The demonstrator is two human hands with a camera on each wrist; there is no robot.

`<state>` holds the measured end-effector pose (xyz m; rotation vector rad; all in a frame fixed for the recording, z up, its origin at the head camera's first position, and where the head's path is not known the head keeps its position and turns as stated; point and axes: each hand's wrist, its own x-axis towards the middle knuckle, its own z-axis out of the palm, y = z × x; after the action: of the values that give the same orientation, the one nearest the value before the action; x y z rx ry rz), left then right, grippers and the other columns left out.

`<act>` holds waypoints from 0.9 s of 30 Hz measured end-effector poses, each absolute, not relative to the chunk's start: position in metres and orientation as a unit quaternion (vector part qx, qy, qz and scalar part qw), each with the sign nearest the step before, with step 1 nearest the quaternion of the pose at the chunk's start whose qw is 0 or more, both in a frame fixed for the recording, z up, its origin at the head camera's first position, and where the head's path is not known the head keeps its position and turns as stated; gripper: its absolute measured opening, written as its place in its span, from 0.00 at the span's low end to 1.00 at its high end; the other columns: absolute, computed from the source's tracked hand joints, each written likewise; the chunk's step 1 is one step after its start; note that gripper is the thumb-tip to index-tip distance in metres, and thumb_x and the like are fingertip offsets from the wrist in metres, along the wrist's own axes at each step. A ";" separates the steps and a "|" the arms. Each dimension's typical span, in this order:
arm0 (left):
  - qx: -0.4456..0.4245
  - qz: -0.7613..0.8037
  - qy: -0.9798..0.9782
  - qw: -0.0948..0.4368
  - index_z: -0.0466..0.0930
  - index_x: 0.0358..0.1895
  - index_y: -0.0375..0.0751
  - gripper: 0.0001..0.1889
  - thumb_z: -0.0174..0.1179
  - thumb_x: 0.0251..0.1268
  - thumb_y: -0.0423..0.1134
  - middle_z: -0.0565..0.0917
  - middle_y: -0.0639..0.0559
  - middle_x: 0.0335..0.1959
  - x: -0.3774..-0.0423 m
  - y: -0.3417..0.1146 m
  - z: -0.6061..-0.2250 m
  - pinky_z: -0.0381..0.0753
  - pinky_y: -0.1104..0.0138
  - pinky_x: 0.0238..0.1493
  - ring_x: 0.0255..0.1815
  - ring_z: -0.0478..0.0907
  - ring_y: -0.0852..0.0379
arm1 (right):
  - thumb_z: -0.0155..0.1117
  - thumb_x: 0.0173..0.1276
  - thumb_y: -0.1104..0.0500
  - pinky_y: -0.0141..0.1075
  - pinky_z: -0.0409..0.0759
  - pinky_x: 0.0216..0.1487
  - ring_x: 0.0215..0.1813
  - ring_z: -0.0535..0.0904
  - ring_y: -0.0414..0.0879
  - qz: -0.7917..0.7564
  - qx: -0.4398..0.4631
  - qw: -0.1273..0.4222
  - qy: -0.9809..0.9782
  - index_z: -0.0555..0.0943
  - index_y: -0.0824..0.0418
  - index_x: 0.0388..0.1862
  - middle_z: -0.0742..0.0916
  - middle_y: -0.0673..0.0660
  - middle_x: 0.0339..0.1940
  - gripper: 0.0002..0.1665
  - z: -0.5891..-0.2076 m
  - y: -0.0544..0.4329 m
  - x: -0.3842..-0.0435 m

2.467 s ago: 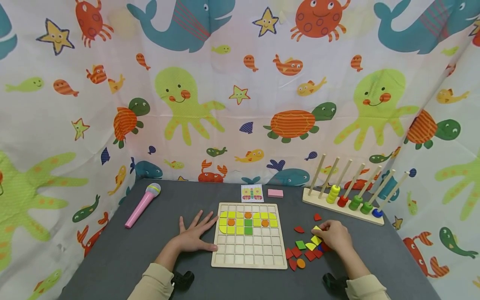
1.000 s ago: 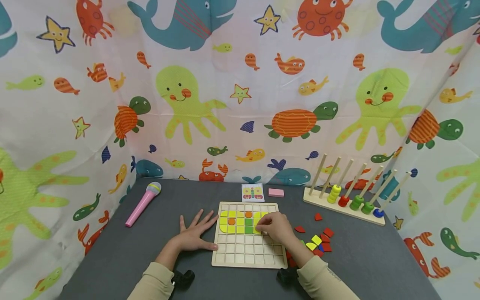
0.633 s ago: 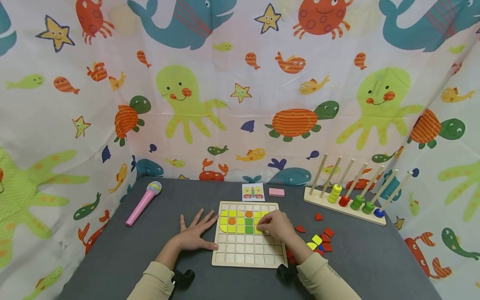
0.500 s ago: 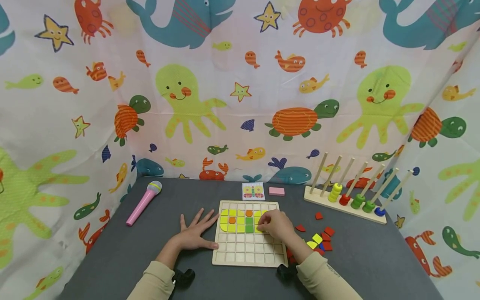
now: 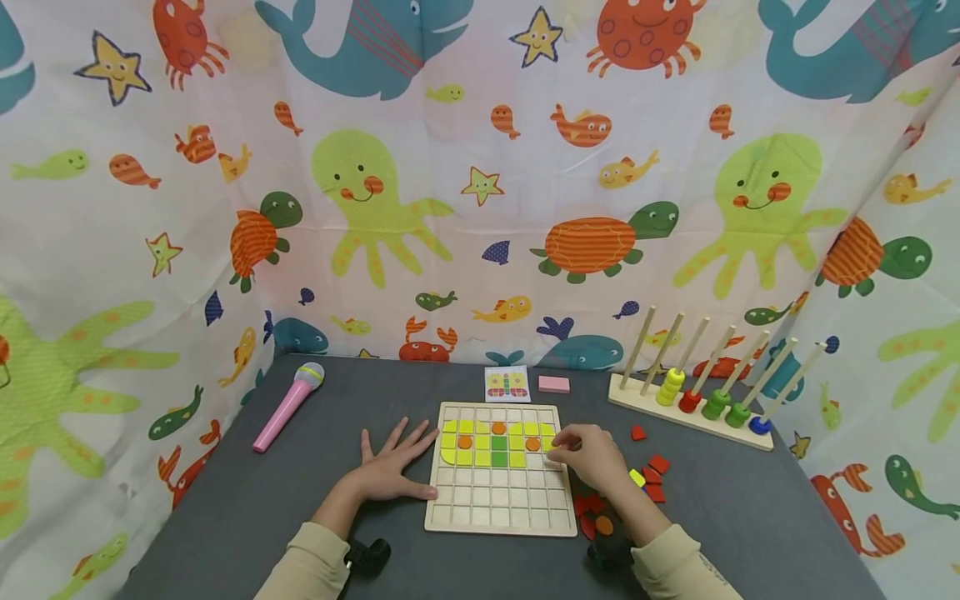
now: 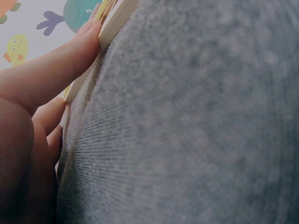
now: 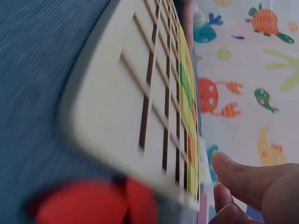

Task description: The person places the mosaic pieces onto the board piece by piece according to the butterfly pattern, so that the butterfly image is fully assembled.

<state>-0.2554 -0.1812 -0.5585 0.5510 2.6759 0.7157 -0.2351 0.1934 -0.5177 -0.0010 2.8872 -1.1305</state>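
Note:
A wooden grid board [image 5: 501,522] lies on the table, its upper rows holding yellow tiles [image 5: 517,458], orange round tiles [image 5: 498,427] and a green tile [image 5: 498,458]. My left hand [image 5: 390,473] lies flat with fingers spread at the board's left side; its thumb touches the edge. Over the right edge hovers my right hand [image 5: 596,457], fingers loosely bent and covering a few cells. In the right wrist view its thumb [image 7: 224,167] stands apart from the fingertips, and no tile shows between them. Left of that hand, one cell in the lowest tiled row shows bare wood.
Loose red tiles [image 5: 655,492], a yellow one [image 5: 637,477] and an orange disc [image 5: 603,525] lie right of the board. Behind it are a picture card [image 5: 507,384] and pink block [image 5: 553,384]. A toy microphone [image 5: 285,410] lies left; a bead rack [image 5: 693,412] stands right.
My right hand picked up a yellow tile from the pile, brought it to the board beside the green tile, let go, and has now shifted right. My left hand stayed put.

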 end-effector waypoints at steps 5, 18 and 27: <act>0.194 0.250 0.936 0.157 0.50 0.81 0.66 0.57 0.66 0.47 0.76 0.48 0.59 0.84 -0.255 -0.182 -0.558 0.10 0.28 0.63 0.85 0.29 0.43 | 0.78 0.60 0.54 0.35 0.76 0.32 0.33 0.76 0.45 -0.362 0.023 0.014 0.932 0.89 0.55 0.37 0.84 0.49 0.28 0.09 -0.517 0.218 -0.228; 0.197 0.254 0.933 0.160 0.50 0.82 0.63 0.57 0.66 0.49 0.74 0.49 0.55 0.84 -0.252 -0.183 -0.555 0.10 0.28 0.63 0.84 0.30 0.41 | 0.77 0.61 0.50 0.37 0.68 0.30 0.30 0.74 0.45 -0.318 0.056 0.024 0.946 0.87 0.63 0.44 0.82 0.52 0.28 0.20 -0.517 0.274 -0.208; 0.195 0.260 0.933 0.158 0.50 0.82 0.63 0.58 0.67 0.47 0.74 0.49 0.54 0.84 -0.254 -0.179 -0.558 0.08 0.30 0.63 0.84 0.30 0.41 | 0.78 0.59 0.49 0.37 0.67 0.31 0.31 0.74 0.47 -0.284 0.106 0.059 0.951 0.86 0.63 0.40 0.82 0.53 0.27 0.20 -0.526 0.301 -0.203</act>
<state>-0.2543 -0.1794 -0.5582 0.5567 2.6679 0.7424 -0.2026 0.3006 -0.5264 0.3204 2.8820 -0.8595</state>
